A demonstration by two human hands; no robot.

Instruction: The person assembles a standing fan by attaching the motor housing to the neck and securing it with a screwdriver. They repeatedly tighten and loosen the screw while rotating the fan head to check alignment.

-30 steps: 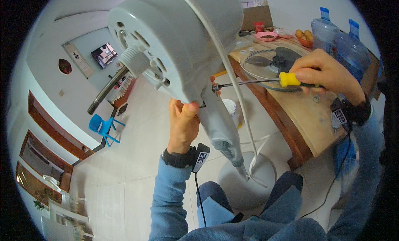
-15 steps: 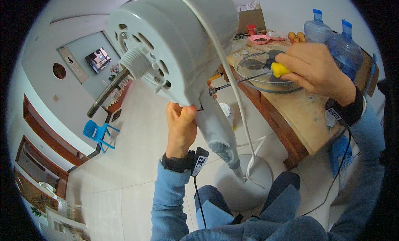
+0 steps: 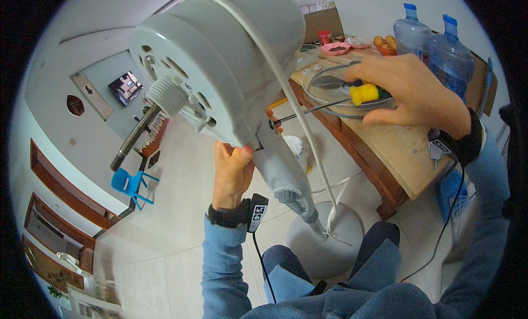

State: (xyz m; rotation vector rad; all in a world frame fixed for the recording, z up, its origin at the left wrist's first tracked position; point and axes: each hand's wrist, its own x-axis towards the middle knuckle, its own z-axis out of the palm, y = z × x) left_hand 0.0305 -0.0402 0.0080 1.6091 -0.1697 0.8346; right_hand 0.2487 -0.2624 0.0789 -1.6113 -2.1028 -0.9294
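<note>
The big pale grey plastic motor housing of a pedestal fan (image 3: 220, 60) fills the upper middle of the view, tilted so that its ribbed threaded collar and bare metal shaft point down to the left. A white power cord (image 3: 286, 99) runs over the housing and down along the grey neck of the fan (image 3: 283, 176) to the round white base (image 3: 330, 239), which stands on the pale tiled floor (image 3: 154, 247) just beside the person's knees.

To the right stands a wooden surface (image 3: 396, 154), seen at a slant. On it lies a round wire fan guard (image 3: 330, 88), partly hidden behind the right hand, and farther back stand two large blue-tinted water bottles (image 3: 434, 44), a pink dish (image 3: 335, 48) and some oranges (image 3: 385, 41).

The left hand (image 3: 231, 173), in a blue sleeve with a black wrist strap, is clenched on the lower edge of the housing where it joins the neck, with the thumb pressed against the plastic. The right hand (image 3: 412, 93) is closed around a screwdriver with a yellow and black handle (image 3: 364, 93), held above the guard. Its thin metal shank reaches left across the gap, and the tip sits at a screw point on the neck just under the housing, near the left thumb.
</note>
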